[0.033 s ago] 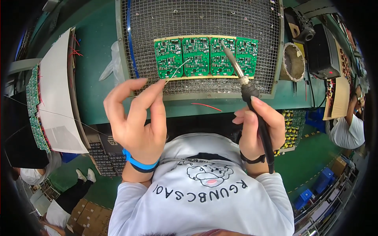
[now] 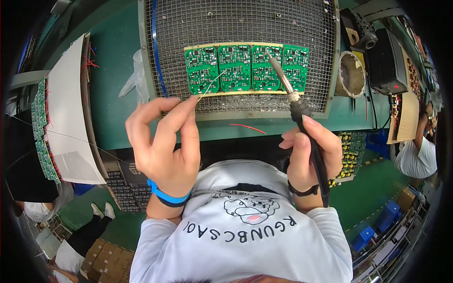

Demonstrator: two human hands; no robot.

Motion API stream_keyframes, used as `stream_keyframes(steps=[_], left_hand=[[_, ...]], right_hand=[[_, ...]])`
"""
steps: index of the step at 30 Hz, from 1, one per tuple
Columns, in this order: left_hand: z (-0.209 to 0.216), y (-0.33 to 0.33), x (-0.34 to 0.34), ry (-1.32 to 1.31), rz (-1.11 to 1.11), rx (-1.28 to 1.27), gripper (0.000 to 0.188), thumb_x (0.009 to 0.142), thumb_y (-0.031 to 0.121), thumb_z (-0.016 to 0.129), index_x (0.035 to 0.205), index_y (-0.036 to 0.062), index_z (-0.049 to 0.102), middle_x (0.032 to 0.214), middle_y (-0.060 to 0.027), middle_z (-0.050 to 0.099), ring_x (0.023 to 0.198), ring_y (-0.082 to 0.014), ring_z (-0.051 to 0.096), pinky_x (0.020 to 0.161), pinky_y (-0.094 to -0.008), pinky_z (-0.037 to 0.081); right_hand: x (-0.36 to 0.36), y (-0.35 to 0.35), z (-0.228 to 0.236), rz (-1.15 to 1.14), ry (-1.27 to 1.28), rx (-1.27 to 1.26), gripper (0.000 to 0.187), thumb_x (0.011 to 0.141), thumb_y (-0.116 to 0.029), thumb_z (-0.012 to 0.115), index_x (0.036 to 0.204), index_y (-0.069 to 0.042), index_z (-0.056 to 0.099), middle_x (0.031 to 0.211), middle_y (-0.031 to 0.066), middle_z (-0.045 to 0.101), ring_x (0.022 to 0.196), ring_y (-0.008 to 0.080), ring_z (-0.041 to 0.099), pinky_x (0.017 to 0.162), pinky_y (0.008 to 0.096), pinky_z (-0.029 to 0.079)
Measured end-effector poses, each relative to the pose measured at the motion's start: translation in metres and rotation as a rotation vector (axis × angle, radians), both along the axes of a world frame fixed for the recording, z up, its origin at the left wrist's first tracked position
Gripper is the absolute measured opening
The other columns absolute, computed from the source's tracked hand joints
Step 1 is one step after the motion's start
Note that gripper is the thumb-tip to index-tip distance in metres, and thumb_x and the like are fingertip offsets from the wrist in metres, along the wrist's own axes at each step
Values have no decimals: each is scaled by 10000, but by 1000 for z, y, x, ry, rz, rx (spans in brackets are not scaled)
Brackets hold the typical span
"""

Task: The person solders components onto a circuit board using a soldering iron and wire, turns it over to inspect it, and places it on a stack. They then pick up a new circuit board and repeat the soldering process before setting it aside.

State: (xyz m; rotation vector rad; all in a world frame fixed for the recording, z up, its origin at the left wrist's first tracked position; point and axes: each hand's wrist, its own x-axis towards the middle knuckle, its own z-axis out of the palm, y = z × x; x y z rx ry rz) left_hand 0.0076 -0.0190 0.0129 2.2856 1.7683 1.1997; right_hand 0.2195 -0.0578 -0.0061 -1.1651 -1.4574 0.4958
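Note:
A panel of green circuit boards (image 2: 235, 84) lies on a grey wire mesh with a metal frame (image 2: 226, 116). My left hand (image 2: 163, 148), wearing a blue wristband, pinches a thin length of solder wire (image 2: 211, 85) between thumb and forefinger. The wire's far end reaches over the second board from the left. In my right hand (image 2: 325, 151) is a soldering iron (image 2: 285, 82) with a black handle, gripped like a pen. Its tip points at the upper part of the third board; whether it touches cannot be made out.
A red wire (image 2: 247, 127) lies on the green table before the mesh frame. On the right stand a round container with a fibrous rim (image 2: 352, 75) and a black box (image 2: 387, 61). A white sheet (image 2: 71, 118) and more boards (image 2: 40, 127) are at left. Other people work at both sides.
The fingers of my left hand have shifted very slightly to the right. The soldering iron's tip has moved a touch; the boards lie as before.

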Motion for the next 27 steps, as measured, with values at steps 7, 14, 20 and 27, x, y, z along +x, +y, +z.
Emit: stream_keyframes(steps=[7,14,20,27], left_hand=[[4,-13,-3,-87,-154,-52,307,777,-5,727,1044,141,694,931,-30,672,805,-221,579,969,-507,423],[26,-54,10,85,-161,-2,877,851,43,695,1369,554,205,810,63,658,648,-148,520,1073,-563,305],[41,-48,11,195,-41,-21,863,842,54,703,1350,560,223,798,129,638,674,-121,506,1129,-512,279],[9,-33,7,-5,-165,287,607,822,80,715,1284,399,484,788,156,633,713,-95,497,1172,-473,249]], right_hand=[[12,-8,-10,-14,101,-17,307,891,20,663,1187,37,586,752,132,686,616,152,657,560,255,533],[15,-5,-8,-65,-3,40,224,990,-96,549,1182,16,531,739,144,629,521,125,530,461,213,403],[22,-7,-8,-60,-31,57,231,974,-68,564,1188,11,527,744,140,634,550,140,565,497,232,447],[20,-3,-10,-67,-49,79,236,992,-70,534,1208,22,515,720,138,612,518,136,528,476,229,428]])
